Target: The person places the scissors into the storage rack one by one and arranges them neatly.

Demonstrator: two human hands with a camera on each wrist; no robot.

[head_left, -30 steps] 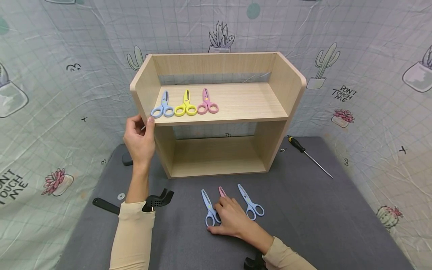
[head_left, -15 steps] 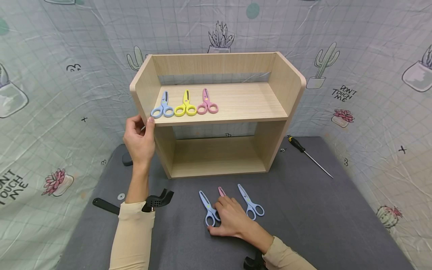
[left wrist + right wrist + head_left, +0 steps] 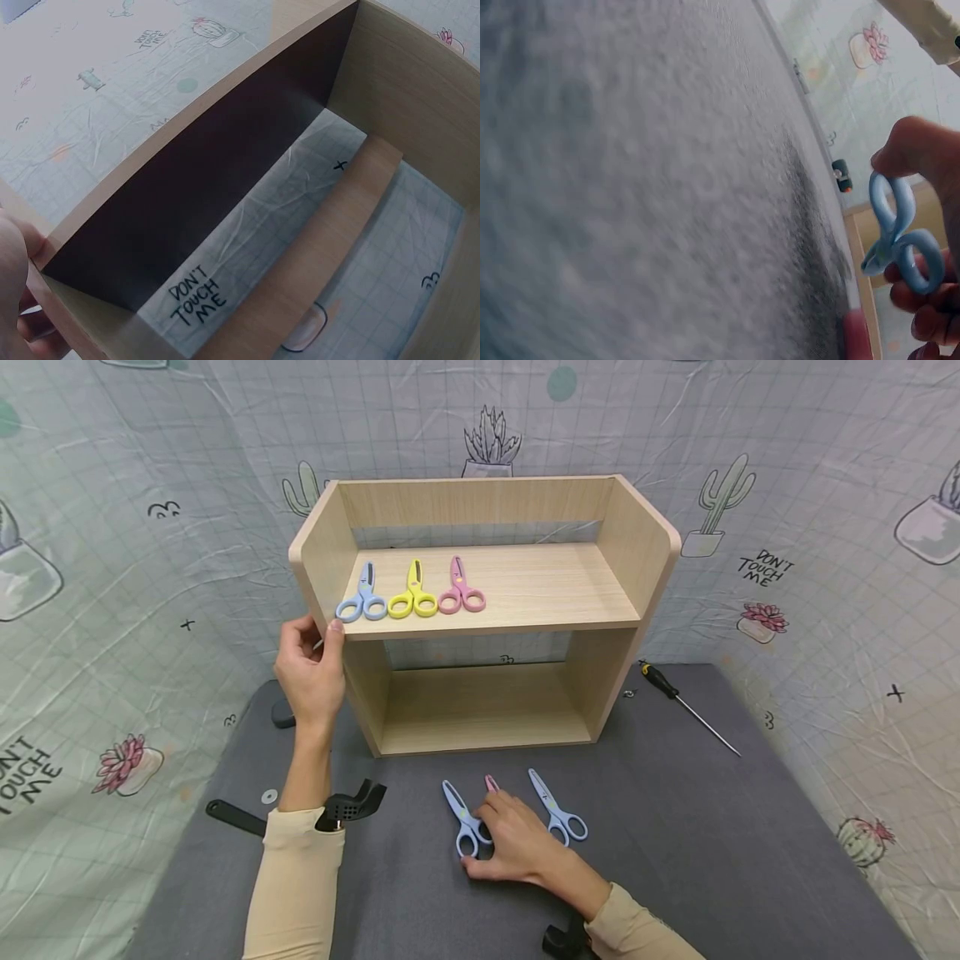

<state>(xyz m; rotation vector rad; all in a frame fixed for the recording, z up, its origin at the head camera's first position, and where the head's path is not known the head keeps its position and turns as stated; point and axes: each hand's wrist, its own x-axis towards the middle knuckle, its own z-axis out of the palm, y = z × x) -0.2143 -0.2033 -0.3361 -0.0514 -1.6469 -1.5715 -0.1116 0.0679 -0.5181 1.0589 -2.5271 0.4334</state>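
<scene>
My left hand (image 3: 311,668) grips the left side of a two-tier wooden shelf (image 3: 555,581), thumb on the front edge by the middle board. In the left wrist view its fingers (image 3: 21,251) wrap the panel edge. Low over the grey table, my right hand (image 3: 517,839) pinches light blue scissors (image 3: 465,823) by their handle loops. The right wrist view shows thumb and fingers on opposite loops (image 3: 894,206). Pink scissors (image 3: 491,783) lie mostly hidden behind that hand. Another blue pair (image 3: 556,810) lies just right of it.
Blue scissors (image 3: 365,595), yellow scissors (image 3: 414,592) and pink scissors (image 3: 459,589) stand in a row on the upper board's left half. A screwdriver (image 3: 671,692) lies right of the shelf. A black handle (image 3: 234,816) and a small washer (image 3: 268,796) are by the left forearm.
The pinched blue scissors have turned a little, their tip swinging left, then shifted slightly up with my right hand. My left hand and the shelf stay still.
</scene>
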